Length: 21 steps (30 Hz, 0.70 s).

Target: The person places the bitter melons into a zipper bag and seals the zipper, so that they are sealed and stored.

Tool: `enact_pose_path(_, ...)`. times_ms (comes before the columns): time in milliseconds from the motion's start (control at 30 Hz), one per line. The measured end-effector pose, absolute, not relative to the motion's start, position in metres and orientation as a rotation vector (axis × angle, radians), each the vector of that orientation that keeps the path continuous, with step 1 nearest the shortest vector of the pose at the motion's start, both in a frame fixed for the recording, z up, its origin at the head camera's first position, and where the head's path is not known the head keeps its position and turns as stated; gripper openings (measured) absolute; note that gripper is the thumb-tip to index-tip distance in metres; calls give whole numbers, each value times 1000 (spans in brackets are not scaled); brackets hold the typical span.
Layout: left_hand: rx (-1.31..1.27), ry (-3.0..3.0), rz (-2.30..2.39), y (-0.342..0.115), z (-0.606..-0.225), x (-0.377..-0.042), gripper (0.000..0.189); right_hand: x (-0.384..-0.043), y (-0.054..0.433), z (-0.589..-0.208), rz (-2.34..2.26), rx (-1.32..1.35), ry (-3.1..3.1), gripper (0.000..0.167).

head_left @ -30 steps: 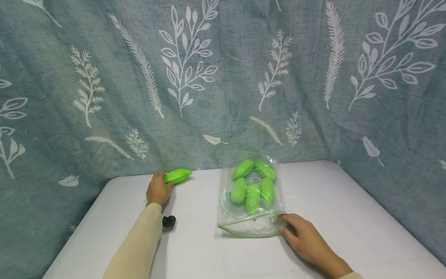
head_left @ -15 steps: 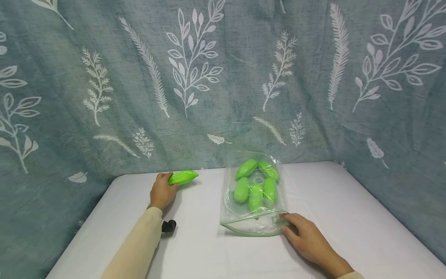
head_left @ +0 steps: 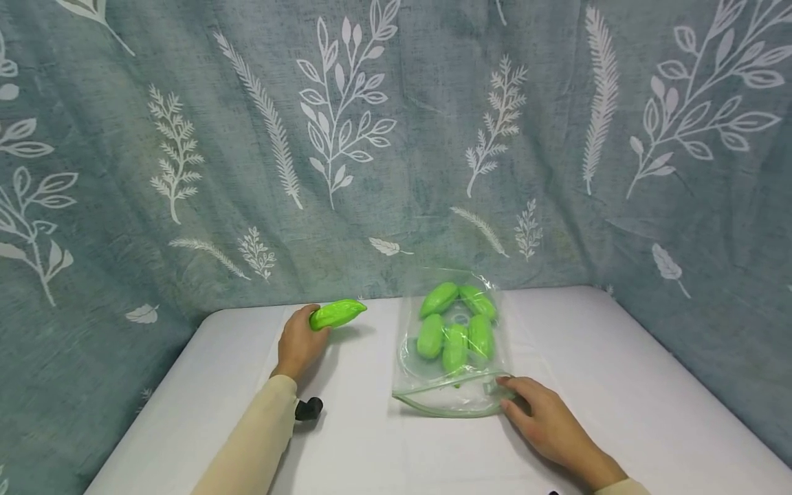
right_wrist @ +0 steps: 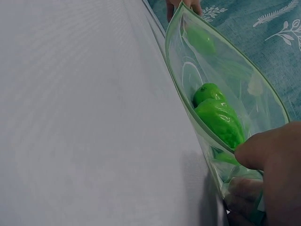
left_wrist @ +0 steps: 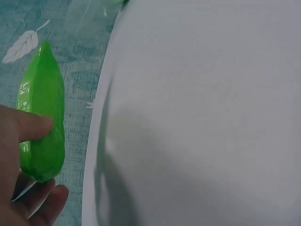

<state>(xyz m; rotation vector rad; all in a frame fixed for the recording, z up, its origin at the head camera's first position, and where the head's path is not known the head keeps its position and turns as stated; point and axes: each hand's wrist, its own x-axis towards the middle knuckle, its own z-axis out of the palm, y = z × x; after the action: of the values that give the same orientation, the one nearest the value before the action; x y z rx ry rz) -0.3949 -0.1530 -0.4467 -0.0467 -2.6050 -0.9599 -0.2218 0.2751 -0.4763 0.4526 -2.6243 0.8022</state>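
Observation:
My left hand [head_left: 301,347] holds a glossy green toy vegetable [head_left: 337,314] with a pointed tip, just above the table's back left part. In the left wrist view the thumb presses across the same toy vegetable [left_wrist: 43,150], tip upward, other fingers partly hidden behind it. A clear zip bag [head_left: 405,378] with a green rim lies right of the middle, its mouth parted toward me. Several similar green vegetables [head_left: 455,349] lie in it. My right hand [head_left: 551,419] pinches the right corner of the mouth; in the right wrist view the thumb hooks the rim [right_wrist: 214,134].
A white cloth covers the table [head_left: 365,440]. A green-blue curtain [head_left: 396,172] with white leaf prints hangs along the back and sides. A small black object [head_left: 309,409] shows by the left wrist.
My left hand has moved to the right and lifted the toy vegetable off the table, a shadow now apart below it. The right hand stays at the bag's corner. The head view has shifted slightly.

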Motion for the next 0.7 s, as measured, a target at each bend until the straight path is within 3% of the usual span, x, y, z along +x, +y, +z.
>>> enact_pose_path(700,-115,-2511,-1018,-135,-452,-370,59,-221,273,-473,800,444,-2638,34)
